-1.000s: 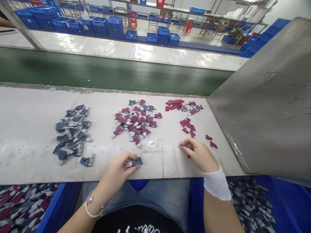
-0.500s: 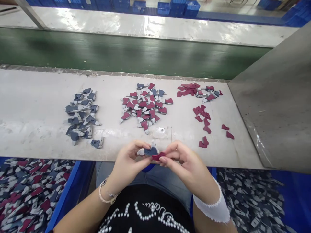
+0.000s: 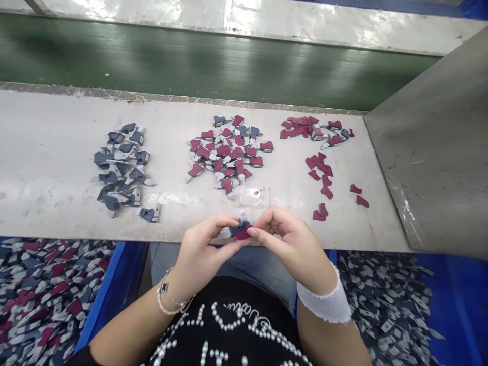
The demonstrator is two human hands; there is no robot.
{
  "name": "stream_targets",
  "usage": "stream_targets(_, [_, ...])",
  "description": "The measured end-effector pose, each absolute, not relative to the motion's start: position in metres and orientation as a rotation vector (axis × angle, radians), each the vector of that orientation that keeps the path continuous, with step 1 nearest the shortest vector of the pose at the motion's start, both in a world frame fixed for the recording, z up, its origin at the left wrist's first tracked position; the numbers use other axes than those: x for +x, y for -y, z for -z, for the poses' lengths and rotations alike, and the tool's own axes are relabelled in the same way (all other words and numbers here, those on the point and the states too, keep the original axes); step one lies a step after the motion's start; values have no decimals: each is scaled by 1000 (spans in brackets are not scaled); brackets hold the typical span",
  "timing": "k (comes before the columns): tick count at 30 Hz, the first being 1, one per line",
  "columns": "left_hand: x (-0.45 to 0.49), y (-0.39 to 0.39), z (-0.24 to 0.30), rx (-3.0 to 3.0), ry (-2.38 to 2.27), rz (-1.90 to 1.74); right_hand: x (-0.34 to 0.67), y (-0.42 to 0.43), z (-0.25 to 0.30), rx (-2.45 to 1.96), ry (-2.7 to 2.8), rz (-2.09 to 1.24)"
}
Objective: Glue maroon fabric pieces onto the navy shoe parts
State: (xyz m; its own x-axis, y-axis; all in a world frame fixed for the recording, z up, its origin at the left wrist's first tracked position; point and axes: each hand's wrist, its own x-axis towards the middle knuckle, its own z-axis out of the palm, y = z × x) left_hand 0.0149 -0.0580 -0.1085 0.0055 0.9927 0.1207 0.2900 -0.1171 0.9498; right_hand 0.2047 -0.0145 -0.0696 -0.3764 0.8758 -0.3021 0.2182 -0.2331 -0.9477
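1. Blue-grey and white, a small part (image 3: 237, 226) sits in the left hand (image 3: 206, 244), whose grip is pinched close on it between thumb and fingers.
2. From the right, the right hand (image 3: 292, 246) has its fingertips pinched on a maroon piece (image 3: 242, 234), which lies against the near side of the part; whether it is fully seated cannot be told.
3. Both hands meet over the near edge of the white table (image 3: 49, 162).
4. Just beyond the grip lies a clear plastic item (image 3: 250, 196), and past it a pile of parts (image 3: 229, 157), mostly maroon-faced.
5. Right of the grip, loose maroon pieces (image 3: 320, 168) lie scattered, with a small mixed cluster (image 3: 335, 134) farther off.
6. Well to the left are blue-grey parts (image 3: 118, 173) in a loose column.
7. Below the table edge, a blue bin (image 3: 99, 305) of mixed parts stands left of the grip, another blue bin (image 3: 457, 305) of grey parts right.
8. Farthest out, a green belt (image 3: 209, 66) runs across, beyond the table.
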Motion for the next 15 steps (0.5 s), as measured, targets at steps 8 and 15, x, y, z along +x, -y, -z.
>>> stream_targets(8, [14, 58, 105, 1610, -1390, -1159, 200, 16, 72, -1302, 1408, -1714])
stream_targets(15, [13, 56, 100, 1591, -1303, -1202, 207, 11, 76, -1262, 1492, -1726])
